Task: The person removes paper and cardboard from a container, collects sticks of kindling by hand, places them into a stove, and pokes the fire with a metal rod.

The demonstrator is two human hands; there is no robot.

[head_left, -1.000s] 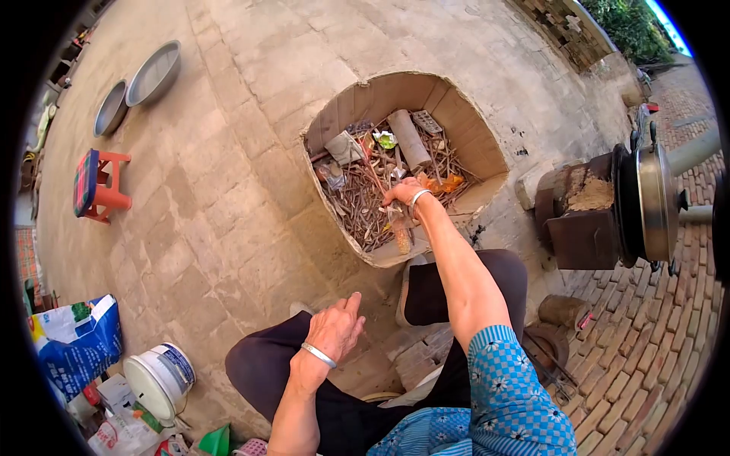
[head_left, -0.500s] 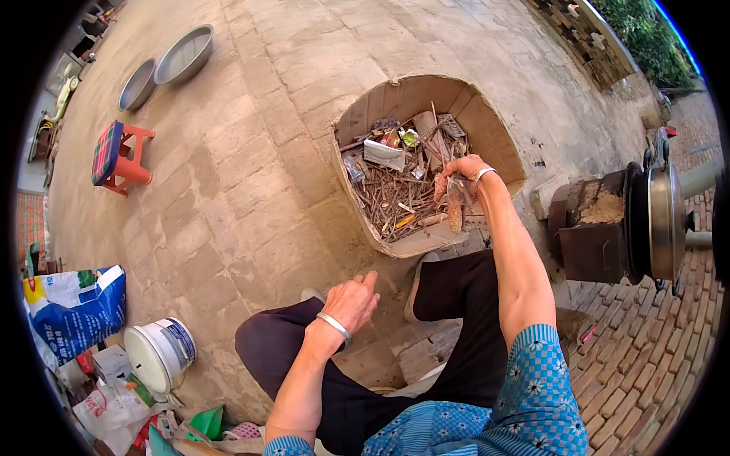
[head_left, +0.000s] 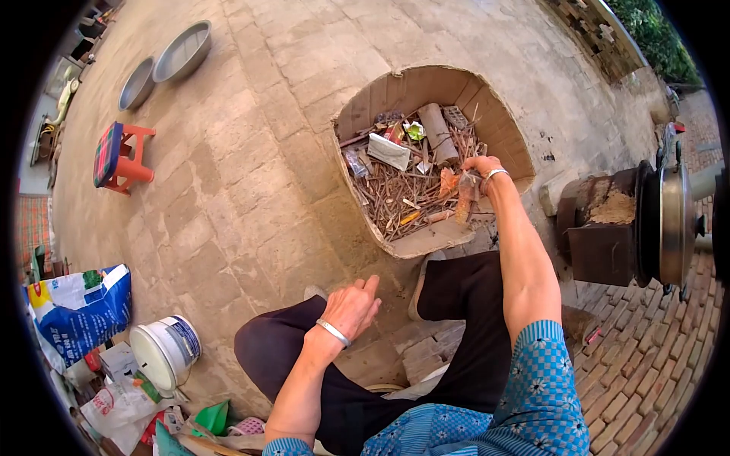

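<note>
My right hand (head_left: 484,169) reaches into a cut-down cardboard box (head_left: 498,114), its fingers closed on a clear crumpled plastic bag (head_left: 463,201) that hangs below it. Next to those fingers is a crumpled orange piece (head_left: 449,182); whether it belongs to the bag I cannot tell. Many thin twigs (head_left: 391,194) fill the box, with a short thick log (head_left: 438,133), a white packet (head_left: 388,151) and a green wrapper (head_left: 415,131) among them. My left hand (head_left: 351,310) hovers by my left knee, empty, fingers loosely apart.
A stove (head_left: 604,220) with a metal pot (head_left: 674,216) stands close on the right. Left are a red stool (head_left: 131,158), two metal basins (head_left: 182,53), a white bucket (head_left: 169,351) and a blue sack (head_left: 84,311). Brick paving (head_left: 639,365) lies at lower right.
My right hand has shifted right within the box, with the plastic bag. An upright stick near it no longer stands there, and the log shows more fully. My left hand is almost unmoved.
</note>
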